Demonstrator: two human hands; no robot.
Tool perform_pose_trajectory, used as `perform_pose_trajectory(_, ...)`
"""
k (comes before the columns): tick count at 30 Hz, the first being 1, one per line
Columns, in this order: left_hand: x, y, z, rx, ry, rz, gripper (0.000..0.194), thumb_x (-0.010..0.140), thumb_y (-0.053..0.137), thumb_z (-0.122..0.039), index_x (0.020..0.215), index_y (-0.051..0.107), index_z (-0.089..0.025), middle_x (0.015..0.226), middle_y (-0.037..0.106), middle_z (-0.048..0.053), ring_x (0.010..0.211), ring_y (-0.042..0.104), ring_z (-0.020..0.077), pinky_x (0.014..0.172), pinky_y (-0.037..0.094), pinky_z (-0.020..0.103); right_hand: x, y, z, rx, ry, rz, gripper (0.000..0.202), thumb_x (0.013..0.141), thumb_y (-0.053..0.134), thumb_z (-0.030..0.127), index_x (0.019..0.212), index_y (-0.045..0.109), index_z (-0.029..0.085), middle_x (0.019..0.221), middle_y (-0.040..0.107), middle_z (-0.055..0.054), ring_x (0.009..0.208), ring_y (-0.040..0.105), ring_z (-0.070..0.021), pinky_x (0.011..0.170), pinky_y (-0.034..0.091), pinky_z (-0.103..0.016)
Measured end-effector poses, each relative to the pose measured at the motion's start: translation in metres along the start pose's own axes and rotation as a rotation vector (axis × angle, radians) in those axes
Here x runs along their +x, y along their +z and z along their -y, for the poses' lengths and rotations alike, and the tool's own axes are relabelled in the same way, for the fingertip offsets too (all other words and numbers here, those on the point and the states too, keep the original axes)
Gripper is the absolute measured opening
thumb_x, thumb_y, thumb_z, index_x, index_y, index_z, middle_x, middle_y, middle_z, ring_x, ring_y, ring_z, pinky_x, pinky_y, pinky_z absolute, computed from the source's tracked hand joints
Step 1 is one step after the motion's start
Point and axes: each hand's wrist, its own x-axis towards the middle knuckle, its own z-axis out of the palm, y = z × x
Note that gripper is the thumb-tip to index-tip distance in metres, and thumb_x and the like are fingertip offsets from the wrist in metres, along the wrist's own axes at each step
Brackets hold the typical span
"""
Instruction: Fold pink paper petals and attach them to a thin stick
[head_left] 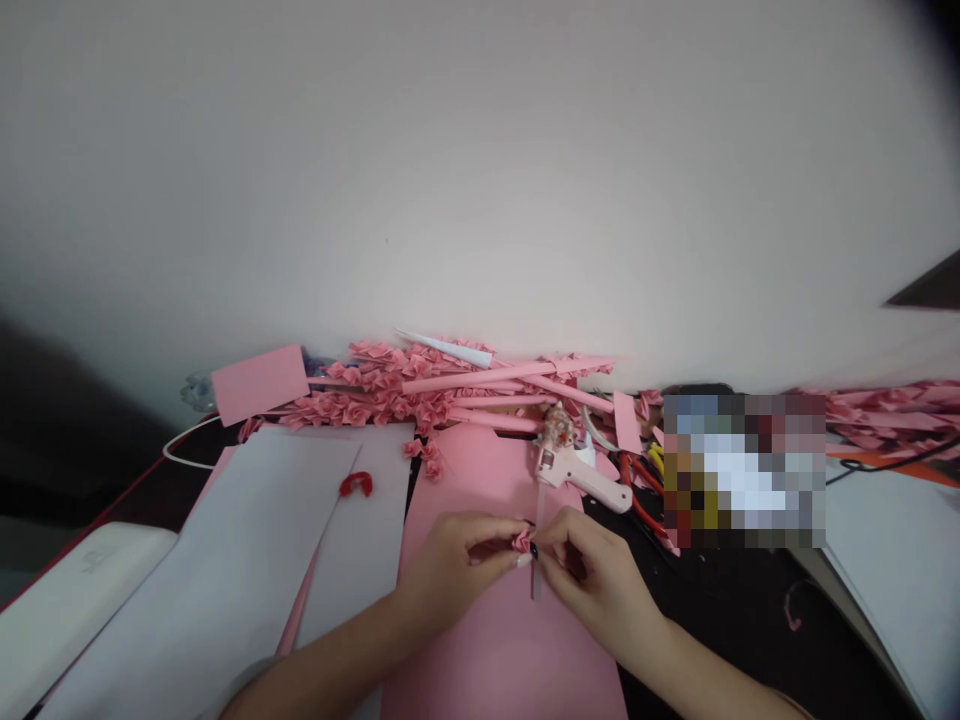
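Over the pink paper sheet (517,640), a small folded pink paper flower (521,541) is pinched between the thumb and fingertips of my left hand (457,555). My right hand (596,560) meets it from the right, its thumb and index finger closed at the flower's edge. The exact hold of the right fingertips is partly hidden. Just behind my hands lies a pale hot glue gun (581,475) with a speckled, crusted nozzle. A translucent glue stick (537,583) runs under my right fingertips. Several loose paper flowers (427,455) rest near the sheet's far edge.
Bundles of pink paper flowers and rolled paper stems (480,380) line the wall. White sheets (247,540), a red curled piece (355,485) and a white box-shaped object (97,575) lie left. Pliers (646,500) and a blurred-out patch (742,470) are right.
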Motion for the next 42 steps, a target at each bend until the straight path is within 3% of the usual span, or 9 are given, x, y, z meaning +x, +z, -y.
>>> perform_pose_trajectory(10, 0.002, -0.001, -0.001, 0.053, 0.036, 0.000, 0.021, 0.077, 0.062, -0.021, 0.096, 0.072, -0.019, 0.090, 0.072, 0.005, 0.080, 0.065, 0.0187, 0.072, 0.050, 0.025, -0.001, 0.000, -0.004, 0.022, 0.028, 0.037, 0.012, 0.082, 0.046, 0.012, 0.073, 0.050, 0.019, 0.063, 0.044, 0.002, 0.053, 0.042, -0.0108, 0.049, 0.034, -0.021)
perform_pose_trajectory(19, 0.003, -0.004, 0.000, -0.019, -0.007, -0.018, 0.023, 0.080, 0.061, -0.025, 0.099, 0.071, -0.021, 0.090, 0.070, 0.004, 0.085, 0.062, 0.0187, 0.076, 0.049, 0.026, 0.002, -0.005, -0.006, 0.144, 0.097, 0.102, 0.008, 0.082, 0.051, 0.016, 0.087, 0.056, 0.018, 0.074, 0.055, -0.002, 0.061, 0.049, -0.0132, 0.054, 0.038, -0.023)
perform_pose_trajectory(24, 0.003, -0.005, 0.000, -0.067, -0.065, -0.020, 0.020, 0.083, 0.057, -0.031, 0.090, 0.071, -0.019, 0.082, 0.067, 0.002, 0.080, 0.060, 0.0164, 0.074, 0.049, 0.025, 0.003, -0.006, -0.015, 0.202, 0.158, 0.054, 0.014, 0.088, 0.045, 0.022, 0.082, 0.056, 0.018, 0.068, 0.052, -0.001, 0.059, 0.044, -0.0123, 0.055, 0.036, -0.023)
perform_pose_trajectory(31, 0.004, -0.007, 0.000, -0.056, -0.030, -0.015, 0.025, 0.085, 0.052, -0.028, 0.104, 0.067, -0.021, 0.086, 0.064, 0.004, 0.082, 0.059, 0.0166, 0.075, 0.050, 0.027, 0.006, -0.004, -0.021, 0.272, 0.239, 0.060, 0.025, 0.091, 0.041, 0.030, 0.072, 0.050, 0.017, 0.060, 0.041, 0.003, 0.054, 0.037, -0.0104, 0.051, 0.031, -0.022)
perform_pose_trajectory(37, 0.004, -0.007, -0.003, 0.041, -0.026, -0.027, 0.017, 0.083, 0.054, -0.025, 0.091, 0.067, -0.018, 0.096, 0.063, 0.006, 0.090, 0.059, 0.0193, 0.083, 0.048, 0.031, 0.004, -0.003, -0.018, 0.262, 0.210, 0.049, 0.016, 0.089, 0.045, 0.024, 0.080, 0.056, 0.017, 0.065, 0.048, 0.001, 0.057, 0.041, -0.0116, 0.055, 0.035, -0.024)
perform_pose_trajectory(40, 0.004, -0.003, 0.000, -0.094, -0.082, -0.050, 0.022, 0.079, 0.060, -0.024, 0.100, 0.061, -0.018, 0.097, 0.065, 0.006, 0.091, 0.061, 0.0192, 0.084, 0.048, 0.031, 0.003, 0.000, -0.017, 0.269, 0.202, 0.032, 0.009, 0.085, 0.050, 0.021, 0.086, 0.057, 0.017, 0.069, 0.051, 0.000, 0.060, 0.044, -0.0124, 0.056, 0.036, -0.024)
perform_pose_trajectory(42, 0.003, -0.001, 0.003, -0.151, -0.086, -0.018, 0.018, 0.077, 0.061, -0.021, 0.094, 0.060, -0.016, 0.093, 0.067, 0.005, 0.091, 0.062, 0.0186, 0.082, 0.049, 0.030, 0.003, 0.002, -0.015, 0.267, 0.210, 0.034, 0.006, 0.083, 0.053, 0.021, 0.084, 0.057, 0.017, 0.068, 0.050, 0.001, 0.059, 0.044, -0.0124, 0.055, 0.036, -0.024)
